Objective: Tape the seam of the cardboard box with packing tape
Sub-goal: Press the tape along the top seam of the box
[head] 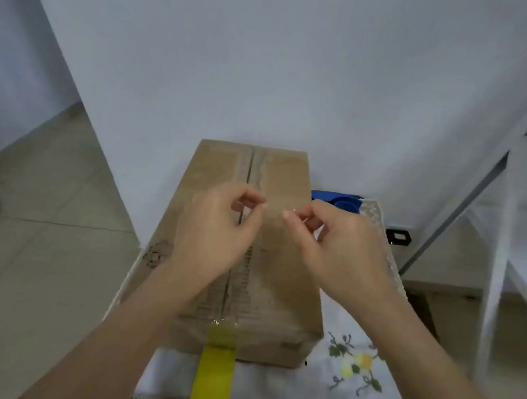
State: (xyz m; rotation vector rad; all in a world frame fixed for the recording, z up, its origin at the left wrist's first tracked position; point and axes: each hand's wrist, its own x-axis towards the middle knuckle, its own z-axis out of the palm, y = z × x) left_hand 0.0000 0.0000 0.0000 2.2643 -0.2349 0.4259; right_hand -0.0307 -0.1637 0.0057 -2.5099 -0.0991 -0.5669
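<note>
A closed cardboard box [278,265] lies lengthwise away from the viewer on a small table covered by a white tablecloth [328,385] embroidered with a flower motif [356,364]. The centre seam [250,169] runs along the top of the box, its far part visible as a dark line with a torn paper strip just beside it on the right. Both hands are raised over the middle of the box. The left hand [217,230] has its thumb and forefinger pinched together on one edge of a strip of clear packing tape [272,219]; the right hand [338,248] pinches the opposite edge in the same manner, the remaining fingers of each hand curled inward. The strip, nearly transparent, is stretched between the two pinches above the seam; whether it touches the cardboard cannot be told. A yellow band of tape [214,374] leads from the bottom of the view up to the near top edge of the box, where crinkled clear film lies on the cardboard. A blue object [339,201], partly hidden, sits behind the right side of the box. A tiled floor [42,242] lies to the left.
</note>
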